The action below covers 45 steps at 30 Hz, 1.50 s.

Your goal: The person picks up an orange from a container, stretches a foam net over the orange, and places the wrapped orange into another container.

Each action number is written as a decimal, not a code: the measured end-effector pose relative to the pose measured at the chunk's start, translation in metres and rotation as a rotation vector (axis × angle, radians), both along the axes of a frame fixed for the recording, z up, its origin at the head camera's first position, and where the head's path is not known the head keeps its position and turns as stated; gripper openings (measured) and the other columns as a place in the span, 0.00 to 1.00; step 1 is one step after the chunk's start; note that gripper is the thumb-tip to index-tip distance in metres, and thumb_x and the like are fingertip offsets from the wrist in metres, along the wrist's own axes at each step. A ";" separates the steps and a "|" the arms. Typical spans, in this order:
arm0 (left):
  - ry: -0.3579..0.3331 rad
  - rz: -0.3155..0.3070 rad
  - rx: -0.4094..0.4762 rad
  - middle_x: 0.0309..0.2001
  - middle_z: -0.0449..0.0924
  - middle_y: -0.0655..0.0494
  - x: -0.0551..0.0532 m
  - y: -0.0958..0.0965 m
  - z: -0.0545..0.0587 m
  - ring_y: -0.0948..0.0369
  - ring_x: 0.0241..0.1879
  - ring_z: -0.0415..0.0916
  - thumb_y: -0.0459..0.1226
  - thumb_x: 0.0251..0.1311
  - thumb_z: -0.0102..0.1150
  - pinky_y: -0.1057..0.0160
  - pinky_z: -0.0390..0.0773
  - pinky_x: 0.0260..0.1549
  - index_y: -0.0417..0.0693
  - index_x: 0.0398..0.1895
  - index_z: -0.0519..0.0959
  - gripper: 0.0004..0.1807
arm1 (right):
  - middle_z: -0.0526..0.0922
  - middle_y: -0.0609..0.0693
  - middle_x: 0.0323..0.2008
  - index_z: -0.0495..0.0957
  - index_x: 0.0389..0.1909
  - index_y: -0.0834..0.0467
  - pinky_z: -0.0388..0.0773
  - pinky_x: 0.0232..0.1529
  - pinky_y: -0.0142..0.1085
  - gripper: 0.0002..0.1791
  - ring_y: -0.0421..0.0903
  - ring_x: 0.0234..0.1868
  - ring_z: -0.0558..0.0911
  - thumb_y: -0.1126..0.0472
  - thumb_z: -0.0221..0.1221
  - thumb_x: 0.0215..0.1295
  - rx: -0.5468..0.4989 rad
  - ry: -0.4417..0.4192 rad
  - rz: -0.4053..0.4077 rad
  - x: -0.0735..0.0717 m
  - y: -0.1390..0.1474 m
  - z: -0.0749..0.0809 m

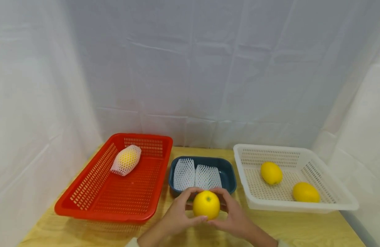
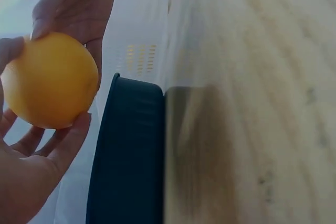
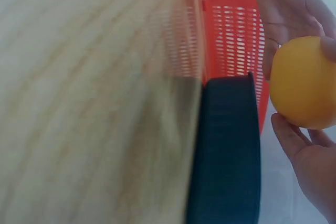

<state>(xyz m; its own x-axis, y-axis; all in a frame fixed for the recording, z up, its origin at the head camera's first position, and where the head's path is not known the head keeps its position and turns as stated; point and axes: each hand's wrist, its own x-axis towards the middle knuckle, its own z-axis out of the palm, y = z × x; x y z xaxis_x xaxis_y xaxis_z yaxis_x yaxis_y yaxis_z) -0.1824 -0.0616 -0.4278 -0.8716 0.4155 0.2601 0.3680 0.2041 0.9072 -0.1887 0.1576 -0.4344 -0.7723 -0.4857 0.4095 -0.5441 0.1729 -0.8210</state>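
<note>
A yellow lemon (image 1: pixel 206 205) is held up in front of me between my left hand (image 1: pixel 179 213) and my right hand (image 1: pixel 234 216). Its stem end faces the head camera. Fingers and thumbs of both hands curve around its sides, with the thumbs on the near side, as the left wrist view of the lemon (image 2: pixel 52 80) also shows. Just beyond the hands stands a dark blue tray (image 1: pixel 228 171) holding white foam net sleeves, one on the left (image 1: pixel 184 174) and one on the right (image 1: pixel 207 176). The hands hide part of its near rim.
On the left sits a red basket (image 1: pixel 128 199) with a net-wrapped lemon (image 1: pixel 128 160) inside. A white basket (image 1: pixel 264 202) on the right contains two bare lemons, one farther back (image 1: pixel 271 173) and one nearer (image 1: pixel 305 192). White cloth (image 1: pixel 190 68) hangs behind the wooden table (image 1: pixel 270 221).
</note>
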 end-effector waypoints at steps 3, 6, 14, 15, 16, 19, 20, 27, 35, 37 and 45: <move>-0.058 -0.014 -0.009 0.59 0.70 0.54 0.002 -0.001 -0.005 0.49 0.57 0.70 0.44 0.53 0.72 0.64 0.79 0.47 0.54 0.61 0.67 0.34 | 0.71 0.53 0.59 0.62 0.62 0.53 0.77 0.53 0.38 0.38 0.45 0.56 0.76 0.60 0.72 0.53 0.037 -0.086 0.018 0.001 -0.001 -0.006; -0.101 -0.024 -0.023 0.58 0.70 0.53 0.004 -0.003 -0.011 0.48 0.58 0.68 0.42 0.52 0.73 0.62 0.80 0.46 0.52 0.60 0.67 0.33 | 0.70 0.52 0.60 0.61 0.62 0.53 0.76 0.55 0.39 0.38 0.45 0.57 0.75 0.59 0.71 0.54 0.068 -0.128 0.055 0.000 0.000 -0.013; -0.185 -0.039 -0.054 0.58 0.69 0.48 0.003 -0.007 -0.022 0.45 0.59 0.70 0.41 0.52 0.73 0.49 0.75 0.55 0.48 0.58 0.67 0.32 | 0.70 0.55 0.62 0.59 0.65 0.62 0.71 0.61 0.41 0.40 0.47 0.60 0.73 0.55 0.69 0.58 0.162 -0.213 0.090 -0.001 -0.002 -0.024; -0.194 -0.040 -0.062 0.58 0.69 0.48 0.002 -0.008 -0.023 0.45 0.59 0.70 0.41 0.52 0.73 0.47 0.73 0.56 0.47 0.58 0.67 0.32 | 0.70 0.55 0.62 0.59 0.66 0.62 0.71 0.61 0.42 0.40 0.46 0.60 0.73 0.54 0.69 0.58 0.170 -0.219 0.091 -0.001 -0.002 -0.025; -0.210 -0.038 -0.064 0.58 0.69 0.48 0.002 -0.008 -0.024 0.46 0.59 0.70 0.42 0.52 0.73 0.47 0.72 0.57 0.48 0.58 0.67 0.33 | 0.70 0.56 0.62 0.59 0.66 0.62 0.71 0.61 0.43 0.40 0.46 0.60 0.73 0.55 0.69 0.58 0.174 -0.221 0.093 -0.001 -0.002 -0.026; -0.230 -0.038 -0.067 0.58 0.69 0.49 0.002 -0.008 -0.026 0.47 0.59 0.69 0.43 0.52 0.73 0.46 0.71 0.58 0.50 0.58 0.66 0.33 | 0.70 0.55 0.62 0.60 0.66 0.60 0.70 0.62 0.45 0.39 0.45 0.60 0.73 0.54 0.68 0.58 0.188 -0.232 0.094 -0.001 -0.001 -0.028; -0.224 -0.037 -0.069 0.58 0.69 0.49 0.002 -0.008 -0.026 0.47 0.59 0.69 0.43 0.52 0.73 0.46 0.70 0.59 0.50 0.58 0.66 0.33 | 0.70 0.54 0.62 0.60 0.66 0.60 0.70 0.62 0.45 0.39 0.45 0.60 0.73 0.54 0.68 0.58 0.192 -0.231 0.094 -0.001 -0.001 -0.029; -0.186 -0.042 -0.081 0.59 0.69 0.49 0.002 -0.007 -0.026 0.49 0.59 0.68 0.40 0.52 0.73 0.47 0.70 0.59 0.47 0.61 0.65 0.35 | 0.70 0.54 0.63 0.59 0.66 0.59 0.70 0.62 0.45 0.40 0.48 0.61 0.72 0.53 0.69 0.58 0.209 -0.223 0.087 -0.002 -0.001 -0.028; -0.208 -0.057 -0.139 0.62 0.66 0.48 0.002 -0.008 -0.022 0.48 0.61 0.66 0.41 0.53 0.72 0.44 0.67 0.60 0.46 0.66 0.63 0.38 | 0.67 0.56 0.66 0.57 0.69 0.59 0.69 0.62 0.45 0.44 0.50 0.63 0.70 0.52 0.69 0.57 0.227 -0.266 0.083 0.000 -0.002 -0.021; -0.196 -0.061 -0.145 0.61 0.66 0.48 0.002 -0.009 -0.022 0.48 0.61 0.66 0.41 0.53 0.72 0.44 0.67 0.60 0.46 0.65 0.64 0.38 | 0.67 0.57 0.66 0.56 0.70 0.61 0.70 0.62 0.44 0.45 0.50 0.63 0.70 0.52 0.69 0.57 0.230 -0.244 0.098 0.000 -0.001 -0.020; -0.153 -0.090 -0.168 0.59 0.66 0.49 0.004 -0.011 -0.022 0.48 0.60 0.66 0.41 0.53 0.72 0.44 0.68 0.59 0.48 0.65 0.64 0.38 | 0.72 0.61 0.61 0.58 0.69 0.64 0.73 0.58 0.47 0.40 0.55 0.59 0.76 0.55 0.66 0.61 0.214 -0.125 0.108 -0.004 0.008 -0.006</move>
